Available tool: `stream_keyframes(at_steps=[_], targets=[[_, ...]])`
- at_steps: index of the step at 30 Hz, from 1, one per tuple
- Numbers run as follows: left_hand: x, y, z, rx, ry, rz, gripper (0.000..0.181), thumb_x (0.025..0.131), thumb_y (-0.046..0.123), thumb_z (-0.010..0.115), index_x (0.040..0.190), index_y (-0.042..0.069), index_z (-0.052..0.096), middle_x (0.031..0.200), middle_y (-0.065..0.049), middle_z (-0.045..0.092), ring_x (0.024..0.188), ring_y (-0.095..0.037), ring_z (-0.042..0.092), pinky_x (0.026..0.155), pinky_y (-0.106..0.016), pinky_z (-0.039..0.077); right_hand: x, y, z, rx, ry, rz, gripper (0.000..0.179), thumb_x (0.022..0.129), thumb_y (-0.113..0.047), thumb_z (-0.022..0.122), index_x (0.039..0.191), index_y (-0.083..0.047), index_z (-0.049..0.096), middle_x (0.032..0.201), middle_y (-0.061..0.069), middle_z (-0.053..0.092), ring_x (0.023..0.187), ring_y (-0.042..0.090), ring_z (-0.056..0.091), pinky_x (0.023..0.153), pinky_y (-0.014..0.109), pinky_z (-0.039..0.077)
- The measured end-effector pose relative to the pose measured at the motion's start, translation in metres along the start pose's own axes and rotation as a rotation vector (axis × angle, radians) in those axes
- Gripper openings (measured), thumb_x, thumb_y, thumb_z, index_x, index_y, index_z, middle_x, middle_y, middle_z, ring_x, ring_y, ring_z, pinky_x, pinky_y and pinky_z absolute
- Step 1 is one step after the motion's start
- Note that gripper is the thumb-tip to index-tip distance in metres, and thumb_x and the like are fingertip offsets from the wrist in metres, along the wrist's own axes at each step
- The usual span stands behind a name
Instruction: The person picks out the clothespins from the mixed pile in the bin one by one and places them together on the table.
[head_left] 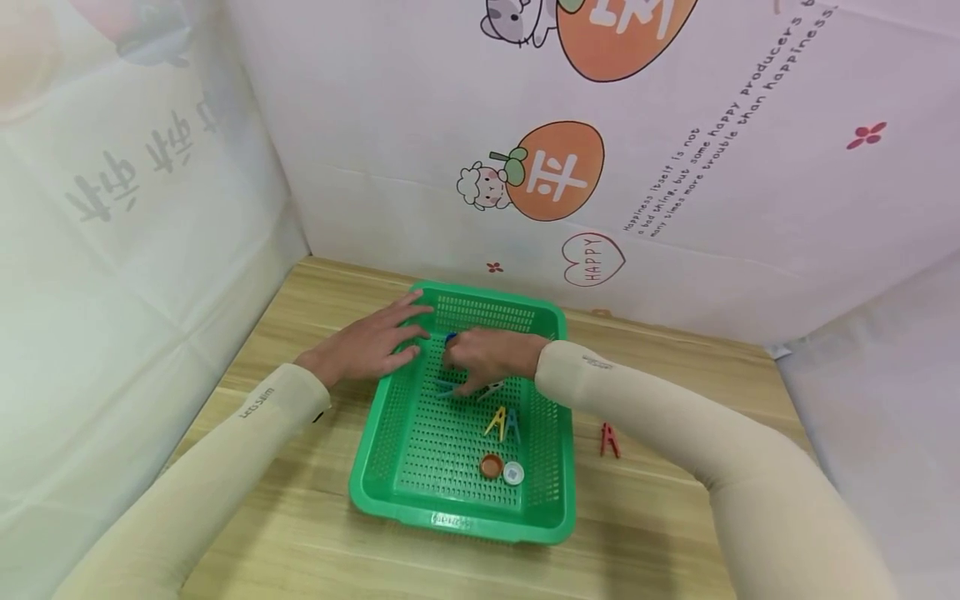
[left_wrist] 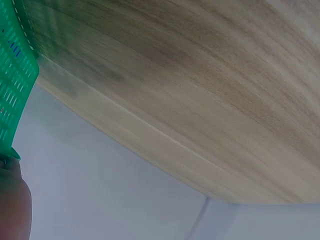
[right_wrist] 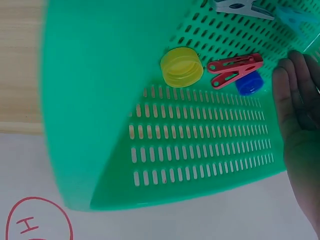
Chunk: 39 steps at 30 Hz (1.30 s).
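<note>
My left hand point(head_left: 375, 340) rests with spread fingers on the left rim of a green plastic basket point(head_left: 558, 518). In the left wrist view only a small part of that hand shows beside the basket's rim. My right hand point(head_left: 483, 357) reaches down inside the far half of the basket. Its fingers look relaxed in the right wrist view, beside a blue bottle cap point(right_wrist: 249, 83). A red clothespin point(right_wrist: 235, 69) and a yellow cap point(right_wrist: 182, 67) lie near that cap. Below the right hand in the head view are a blue clothespin point(head_left: 446, 388) and a grey-white clothespin point(head_left: 491, 389).
Nearer the front of the basket lie a yellow clothespin point(head_left: 496, 423), another blue clothespin point(head_left: 512, 424), a brown cap point(head_left: 491, 467) and a white cap point(head_left: 513, 473). Outside, on the wooden table point(head_left: 300, 517), a red clothespin point(head_left: 609, 440) lies to the right. A printed cloth wall point(head_left: 390, 125) stands behind.
</note>
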<state>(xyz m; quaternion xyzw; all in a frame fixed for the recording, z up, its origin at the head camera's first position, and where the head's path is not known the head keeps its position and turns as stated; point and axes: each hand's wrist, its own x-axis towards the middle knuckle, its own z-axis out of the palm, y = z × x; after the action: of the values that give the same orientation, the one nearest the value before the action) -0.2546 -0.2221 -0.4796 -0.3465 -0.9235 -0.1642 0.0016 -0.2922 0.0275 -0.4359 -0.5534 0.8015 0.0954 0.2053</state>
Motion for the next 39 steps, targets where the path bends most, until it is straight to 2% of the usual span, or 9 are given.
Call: stream_keyframes(at_steps=[3,9,16,22,25,30,35,39], targets=[[0.000,0.002,-0.001,-0.009,0.007,0.009,0.039,0.112,0.028,0.057,0.139,0.004,0.071,0.174,-0.016,0.040,0.171,-0.039,0.011,0.136,-0.060,0.024,0.004,0.000,0.002,0.006,-0.020,-0.007,0.044,0.103,-0.041,0.076,0.134,-0.011,0.076,0.124,0.004,0.079,0.095,0.012,0.076,0.085,0.031,0.063],[0.001,0.004,-0.002,-0.009,0.006,0.015,0.037,0.112,0.026,0.057,0.138,0.004,0.072,0.173,-0.017,0.041,0.171,-0.040,0.012,0.135,-0.060,0.026,0.010,-0.002,0.005,-0.002,-0.043,-0.013,0.045,0.103,-0.042,0.077,0.137,-0.012,0.076,0.128,0.004,0.078,0.104,0.014,0.077,0.092,0.031,0.064],[0.002,0.005,-0.003,-0.008,-0.003,0.010,0.038,0.112,0.027,0.057,0.138,0.004,0.072,0.173,-0.017,0.040,0.171,-0.039,0.012,0.136,-0.059,0.025,0.014,-0.006,0.004,-0.019,-0.102,0.008,0.040,0.101,-0.043,0.079,0.128,-0.014,0.079,0.121,0.003,0.080,0.095,0.012,0.077,0.087,0.030,0.064],[0.002,0.005,-0.003,-0.001,-0.003,0.009,0.038,0.112,0.027,0.058,0.139,0.004,0.072,0.174,-0.016,0.040,0.171,-0.039,0.012,0.136,-0.059,0.025,0.015,-0.012,0.005,-0.014,-0.123,-0.059,0.044,0.102,-0.044,0.078,0.137,-0.017,0.076,0.135,0.001,0.076,0.116,0.013,0.074,0.101,0.031,0.061],[0.002,0.005,-0.004,-0.005,-0.001,0.011,0.038,0.112,0.027,0.058,0.139,0.004,0.072,0.174,-0.017,0.040,0.171,-0.040,0.012,0.136,-0.060,0.025,0.012,-0.017,0.005,-0.026,-0.139,-0.094,0.045,0.101,-0.048,0.077,0.137,-0.020,0.076,0.137,-0.002,0.073,0.120,0.013,0.072,0.104,0.034,0.061],[0.001,0.006,-0.005,-0.011,-0.003,0.008,0.039,0.112,0.028,0.058,0.139,0.003,0.072,0.174,-0.017,0.040,0.171,-0.040,0.012,0.136,-0.060,0.024,0.008,-0.022,0.002,0.018,-0.146,-0.117,0.042,0.101,-0.048,0.078,0.133,-0.021,0.078,0.133,-0.003,0.073,0.117,0.013,0.072,0.103,0.043,0.063],[0.000,0.007,-0.005,-0.009,-0.008,0.003,0.039,0.112,0.027,0.057,0.139,0.003,0.072,0.174,-0.016,0.039,0.171,-0.040,0.012,0.135,-0.060,0.025,0.002,-0.017,0.003,0.092,-0.118,-0.068,0.040,0.102,-0.042,0.078,0.133,-0.016,0.078,0.129,0.000,0.076,0.113,0.012,0.073,0.101,0.035,0.062],[0.000,0.007,-0.005,-0.004,-0.013,-0.003,0.039,0.112,0.027,0.056,0.139,0.004,0.072,0.174,-0.016,0.039,0.171,-0.039,0.012,0.135,-0.060,0.025,-0.002,-0.012,0.005,0.127,-0.127,-0.030,0.043,0.101,-0.040,0.079,0.137,-0.014,0.076,0.111,-0.001,0.079,0.094,0.008,0.072,0.090,0.030,0.061]])
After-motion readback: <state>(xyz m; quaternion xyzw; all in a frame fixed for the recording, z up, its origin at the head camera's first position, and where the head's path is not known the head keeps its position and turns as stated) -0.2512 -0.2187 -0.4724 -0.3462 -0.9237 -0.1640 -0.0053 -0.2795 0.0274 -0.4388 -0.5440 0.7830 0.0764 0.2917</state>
